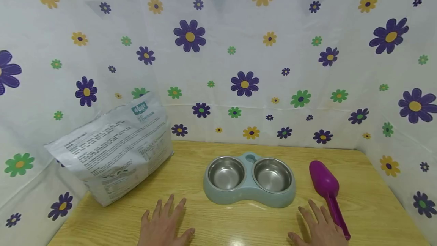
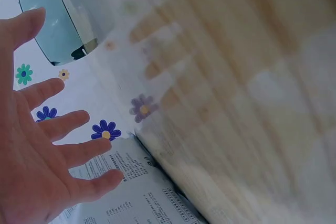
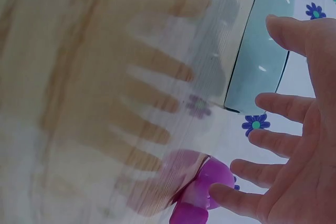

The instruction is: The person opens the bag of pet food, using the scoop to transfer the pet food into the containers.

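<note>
My left hand (image 1: 162, 225) hovers palm down at the table's near side with its fingers spread, holding nothing. My right hand (image 1: 321, 225) is held the same way, fingers apart, overlapping the handle of a purple scoop (image 1: 324, 179) in the head view. Between and beyond the hands stands a pale blue double pet bowl (image 1: 249, 194) with two bare steel bowls in it. To the left, a large white printed bag (image 1: 126, 151) leans back, its text side facing me. The right wrist view shows the scoop (image 3: 191, 211) just past the fingertips.
A wooden table (image 1: 191, 151) with a glossy, reflecting top carries everything. Behind it and along both sides hangs a white cloth (image 1: 218, 18) with purple, green and yellow flowers.
</note>
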`<state>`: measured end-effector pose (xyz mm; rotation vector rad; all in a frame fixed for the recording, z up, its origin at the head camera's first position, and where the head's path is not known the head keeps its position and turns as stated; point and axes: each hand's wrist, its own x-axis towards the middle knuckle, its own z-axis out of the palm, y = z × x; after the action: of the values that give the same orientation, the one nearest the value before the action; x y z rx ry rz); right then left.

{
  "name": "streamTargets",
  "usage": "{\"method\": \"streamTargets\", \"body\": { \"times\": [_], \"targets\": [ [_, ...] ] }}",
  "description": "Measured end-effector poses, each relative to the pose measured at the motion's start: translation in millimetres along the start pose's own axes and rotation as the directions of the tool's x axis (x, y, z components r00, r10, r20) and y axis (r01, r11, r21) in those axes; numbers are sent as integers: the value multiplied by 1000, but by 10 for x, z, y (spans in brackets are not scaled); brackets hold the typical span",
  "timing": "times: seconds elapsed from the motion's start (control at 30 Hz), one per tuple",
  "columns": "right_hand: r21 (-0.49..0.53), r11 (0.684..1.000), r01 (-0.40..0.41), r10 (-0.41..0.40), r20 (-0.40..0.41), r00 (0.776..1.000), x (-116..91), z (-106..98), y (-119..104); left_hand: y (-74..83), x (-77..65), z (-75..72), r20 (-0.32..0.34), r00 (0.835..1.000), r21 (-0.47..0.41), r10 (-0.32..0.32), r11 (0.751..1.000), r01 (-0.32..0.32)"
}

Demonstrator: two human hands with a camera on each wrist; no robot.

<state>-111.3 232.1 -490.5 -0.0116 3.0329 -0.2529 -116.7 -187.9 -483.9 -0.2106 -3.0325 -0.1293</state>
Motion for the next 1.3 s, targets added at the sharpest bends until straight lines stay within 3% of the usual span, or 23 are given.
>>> {"method": "streamTargets", "body": {
  "times": [0.2, 0.3, 0.37, 0.43, 0.5, 0.57, 0.63, 0.67, 0.7, 0.77, 0.83, 1.0, 1.13, 1.23, 1.3],
  "targets": [
    [13, 1000, 3, -2, -34, 999, -14, 5, 13, -5, 57, -120, -56, 998, 8, 29, 1000, -29],
    [45, 999, 24, -21, -56, 998, -27, -7, 6, -73, 130, -339, -142, 988, -15, 66, 998, -68],
    [72, 997, 38, -34, -67, 997, -37, -18, -4, -157, 199, -541, -232, 968, -40, 91, 994, -103],
    [100, 994, 49, -41, -81, 996, -48, -29, -17, -273, 285, -780, -348, 930, -65, 117, 987, -148],
    [127, 991, 46, -35, -88, 995, -58, -43, -35, -417, 392, -1029, -484, 862, -73, 148, 975, -209],
    [158, 987, 33, -19, -90, 996, -62, -58, -55, -563, 487, -1271, -597, 790, -64, 141, 973, -223],
    [194, 981, 23, -6, -87, 996, -68, -71, -72, -709, 568, -1489, -670, 733, -55, 121, 976, -211],
    [211, 977, 20, -2, -86, 996, -74, -76, -78, -777, 604, -1583, -694, 713, -53, 105, 979, -195],
    [223, 975, 16, 2, -82, 997, -78, -81, -84, -841, 637, -1665, -705, 705, -59, 82, 983, -173],
    [246, 969, 10, 9, -74, 997, -84, -88, -91, -967, 695, -1788, -715, 698, -55, 38, 992, -111],
    [259, 966, 10, 7, -65, 998, -86, -88, -91, -1084, 750, -1856, -708, 706, -52, 2, 997, -55],
    [291, 956, 23, -10, -45, 999, -60, -95, -90, -1283, 788, -1871, -588, 792, -46, -164, 984, 169],
    [335, 941, 42, -25, -54, 998, -61, -103, -92, -1324, 767, -1831, -514, 821, -16, -249, 960, 281],
    [362, 930, 62, -43, -60, 997, -70, -108, -98, -1300, 763, -1787, -535, 809, 0, -243, 958, 288],
    [371, 926, 69, -51, -57, 997, -78, -113, -103, -1267, 776, -1734, -584, 786, 18, -204, 964, 263]
  ]
}}
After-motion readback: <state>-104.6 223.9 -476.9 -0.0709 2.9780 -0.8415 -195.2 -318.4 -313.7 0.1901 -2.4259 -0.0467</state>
